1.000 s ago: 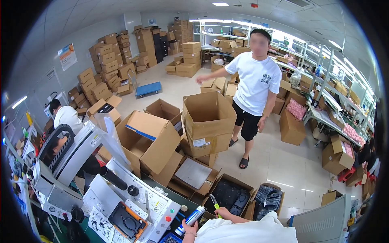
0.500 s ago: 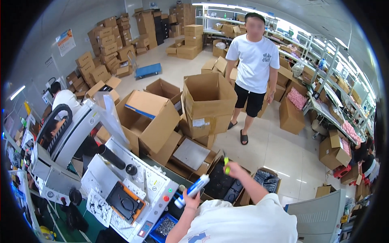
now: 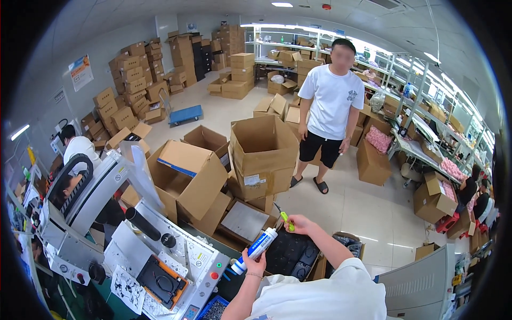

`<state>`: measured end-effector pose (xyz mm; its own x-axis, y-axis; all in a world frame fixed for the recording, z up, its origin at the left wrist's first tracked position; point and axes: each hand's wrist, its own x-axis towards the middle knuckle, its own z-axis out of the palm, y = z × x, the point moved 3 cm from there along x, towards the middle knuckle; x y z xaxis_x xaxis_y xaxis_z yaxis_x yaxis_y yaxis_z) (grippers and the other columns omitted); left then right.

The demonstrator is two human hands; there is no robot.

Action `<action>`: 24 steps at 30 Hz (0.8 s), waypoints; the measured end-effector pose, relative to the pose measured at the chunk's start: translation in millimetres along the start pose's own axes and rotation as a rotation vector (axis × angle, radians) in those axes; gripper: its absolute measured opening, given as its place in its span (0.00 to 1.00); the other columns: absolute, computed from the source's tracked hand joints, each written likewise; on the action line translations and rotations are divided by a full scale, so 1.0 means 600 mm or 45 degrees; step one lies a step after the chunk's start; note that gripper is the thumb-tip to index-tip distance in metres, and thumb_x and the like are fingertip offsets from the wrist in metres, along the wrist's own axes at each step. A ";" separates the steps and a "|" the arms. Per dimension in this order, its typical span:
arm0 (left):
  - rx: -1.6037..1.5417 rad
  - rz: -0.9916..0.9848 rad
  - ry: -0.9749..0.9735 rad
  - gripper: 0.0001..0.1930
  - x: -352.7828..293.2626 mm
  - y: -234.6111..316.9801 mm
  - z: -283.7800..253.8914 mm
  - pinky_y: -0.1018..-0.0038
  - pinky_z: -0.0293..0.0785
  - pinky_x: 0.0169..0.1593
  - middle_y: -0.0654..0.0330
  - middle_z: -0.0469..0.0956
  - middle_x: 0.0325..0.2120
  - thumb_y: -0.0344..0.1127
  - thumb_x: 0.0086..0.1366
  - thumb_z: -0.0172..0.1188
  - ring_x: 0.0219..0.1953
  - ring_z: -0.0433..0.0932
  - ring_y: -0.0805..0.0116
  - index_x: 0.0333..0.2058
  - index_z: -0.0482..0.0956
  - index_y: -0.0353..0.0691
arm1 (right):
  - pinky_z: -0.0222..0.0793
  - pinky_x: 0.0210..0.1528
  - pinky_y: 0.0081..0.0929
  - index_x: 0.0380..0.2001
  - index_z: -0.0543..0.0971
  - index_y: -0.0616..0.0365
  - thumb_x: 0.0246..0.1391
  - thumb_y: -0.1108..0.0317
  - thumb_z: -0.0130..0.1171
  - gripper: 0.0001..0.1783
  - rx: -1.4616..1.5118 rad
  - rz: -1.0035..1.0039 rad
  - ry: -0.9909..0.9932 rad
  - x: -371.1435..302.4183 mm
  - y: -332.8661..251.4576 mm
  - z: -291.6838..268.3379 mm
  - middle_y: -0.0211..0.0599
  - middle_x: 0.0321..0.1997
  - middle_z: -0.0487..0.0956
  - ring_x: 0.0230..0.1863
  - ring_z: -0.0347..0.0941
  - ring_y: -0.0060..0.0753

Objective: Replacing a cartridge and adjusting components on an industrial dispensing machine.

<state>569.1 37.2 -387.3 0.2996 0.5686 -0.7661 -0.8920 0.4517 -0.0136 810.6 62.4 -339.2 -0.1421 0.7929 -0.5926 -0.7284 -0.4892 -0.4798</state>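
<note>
My left hand (image 3: 255, 262) is wrapped round a white and blue sealant cartridge (image 3: 261, 243), which tilts up and to the right. In my right hand (image 3: 301, 224) is a yellow-green utility knife (image 3: 287, 221), its thin blade pointing up and to the left. The blade is a short way above the cartridge's upper end and appears apart from it. Below both hands, a box of black parts (image 3: 292, 246) is partly covered by my arms.
On my left stands a white bench machine (image 3: 200, 277) with an orange fixture (image 3: 162, 281) and a blue bin of small metal parts (image 3: 215, 308). Open cartons (image 3: 184, 181) crowd the front. A person (image 3: 330, 106) stands facing me beyond them; another (image 3: 80, 149) sits at left.
My right hand has shifted left with the knife, whose blade now shows plainly. The cartridge stays in my left hand. The view has tilted up slightly.
</note>
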 end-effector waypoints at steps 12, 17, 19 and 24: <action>0.038 -0.008 0.038 0.30 0.020 -0.011 -0.039 0.57 0.68 0.59 0.53 0.71 0.48 0.45 0.50 0.67 0.52 0.70 0.55 0.49 0.68 0.38 | 0.69 0.34 0.26 0.44 0.69 0.68 0.52 0.76 0.47 0.15 -0.059 0.038 -0.007 0.012 0.038 -0.038 0.35 0.30 0.67 0.28 0.67 0.26; 0.004 -0.026 0.149 0.29 0.009 -0.013 -0.047 0.60 0.69 0.58 0.54 0.71 0.49 0.46 0.51 0.65 0.54 0.70 0.56 0.49 0.69 0.41 | 0.69 0.34 0.26 0.44 0.69 0.67 0.52 0.75 0.47 0.15 -0.058 0.059 0.029 0.017 0.060 -0.051 0.34 0.29 0.67 0.28 0.67 0.27; 0.025 -0.028 0.159 0.28 0.010 -0.009 -0.055 0.63 0.71 0.57 0.55 0.71 0.51 0.47 0.52 0.64 0.55 0.69 0.57 0.50 0.69 0.43 | 0.69 0.33 0.26 0.44 0.70 0.66 0.51 0.75 0.47 0.15 -0.111 0.009 0.075 0.017 0.074 -0.050 0.33 0.29 0.67 0.28 0.67 0.27; 0.067 0.047 0.059 0.26 0.039 0.010 -0.076 0.61 0.70 0.57 0.53 0.74 0.46 0.50 0.53 0.63 0.50 0.72 0.55 0.46 0.72 0.39 | 0.73 0.35 0.31 0.37 0.71 0.64 0.53 0.76 0.52 0.07 -0.201 -0.110 0.186 0.016 0.111 -0.044 0.40 0.30 0.74 0.31 0.74 0.33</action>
<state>555.4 21.8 -434.4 0.2500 0.5536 -0.7944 -0.8827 0.4675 0.0481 778.6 28.0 -394.0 0.0230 0.7789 -0.6267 -0.6181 -0.4817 -0.6213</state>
